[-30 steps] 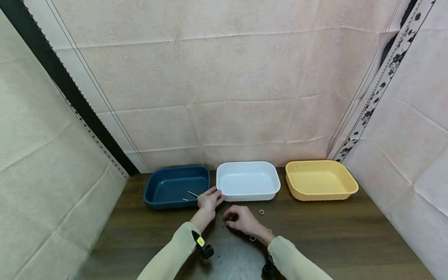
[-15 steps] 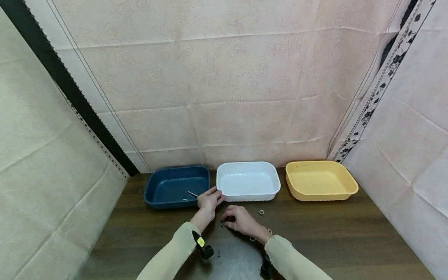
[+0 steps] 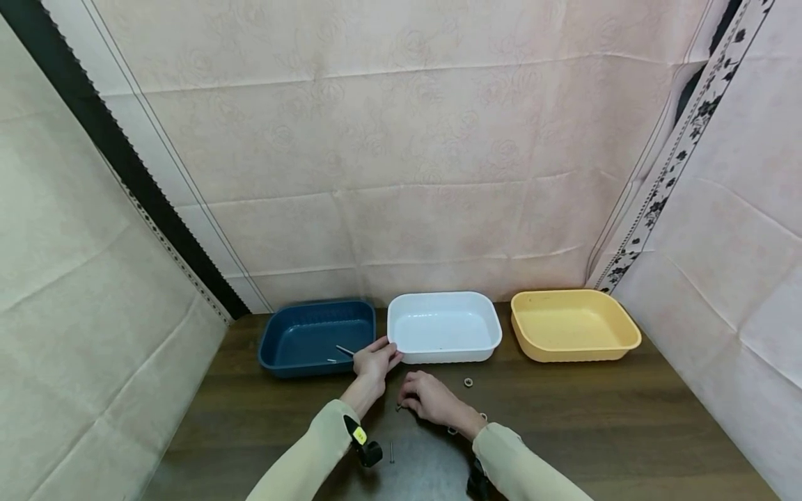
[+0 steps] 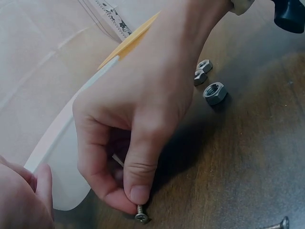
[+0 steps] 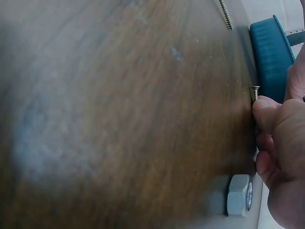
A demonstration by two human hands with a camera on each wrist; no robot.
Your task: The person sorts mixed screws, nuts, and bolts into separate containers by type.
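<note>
My right hand (image 3: pixel 431 399) pinches a small screw (image 4: pixel 140 215) between thumb and fingertips, close over the wooden table. Its cross-slotted head points down and shows below the fingertips in the left wrist view. My left hand (image 3: pixel 372 363) rests at the front left corner of the white tray (image 3: pixel 445 355), its fingers fairly straight against it. Beside that hand, a thin metal piece (image 3: pixel 344 350) overlaps the blue tray (image 3: pixel 294 371). A second screw (image 3: pixel 391 452) is on the table between the two forearms.
At the right stands a yellow tray (image 3: pixel 576 353). One hex nut (image 3: pixel 468 383) lies in front of the white tray; more nuts (image 4: pixel 215 93) sit by my right wrist. Patterned cloth (image 3: pixel 401 139) hangs behind and along both sides.
My right hand has tilted the screw lower, so less of it shows in the head view. My left hand stays at the white tray.
</note>
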